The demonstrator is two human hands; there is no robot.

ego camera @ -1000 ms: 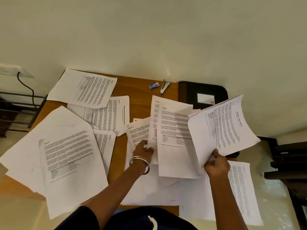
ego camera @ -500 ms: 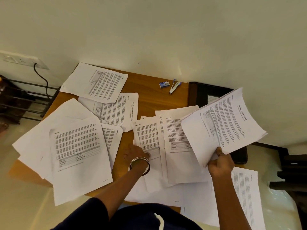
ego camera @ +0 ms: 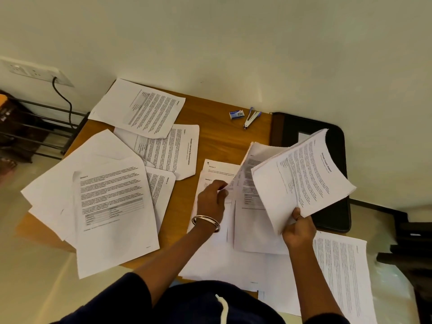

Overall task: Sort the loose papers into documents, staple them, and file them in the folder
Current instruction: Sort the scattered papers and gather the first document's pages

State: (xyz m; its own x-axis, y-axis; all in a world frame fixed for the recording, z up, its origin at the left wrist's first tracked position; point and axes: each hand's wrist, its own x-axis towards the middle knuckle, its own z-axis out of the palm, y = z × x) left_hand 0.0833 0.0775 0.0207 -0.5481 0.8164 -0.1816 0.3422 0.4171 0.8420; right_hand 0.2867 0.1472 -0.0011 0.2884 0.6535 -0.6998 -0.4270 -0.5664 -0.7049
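The person's right hand [ego camera: 298, 230] gripped a thin sheaf of printed pages [ego camera: 304, 176] by its near corner, thumb on top, the rest fanning up and away from that pinch and sagging a little at the far edge. The left hand [ego camera: 211, 199] had its fingertips on the near edge of a lifted sheet [ego camera: 245, 174] in the middle pile; whether it had truly pinched that sheet or only nudged it up, I could not tell. That sheet stood tilted, its far side leaning toward the held sheaf.

To my eye the sorting was early: loose pages [ego camera: 112, 202] lay overlapping well to the left of both hands, more under the wrists, one page [ego camera: 343, 272] just beyond the right forearm. The black folder [ego camera: 336, 206] lay behind the held sheaf, partly covered by it; the stapler [ego camera: 251, 118] and small staple box [ego camera: 236, 114] sat well beyond the left hand's reach, untouched.

Done well, I judged, the step wanted the heading checked before the sheet joined the sheaf, one sheet taken rather than two stuck together, and the right-hand grip kept firm at the corner so the pages stayed square for stapling
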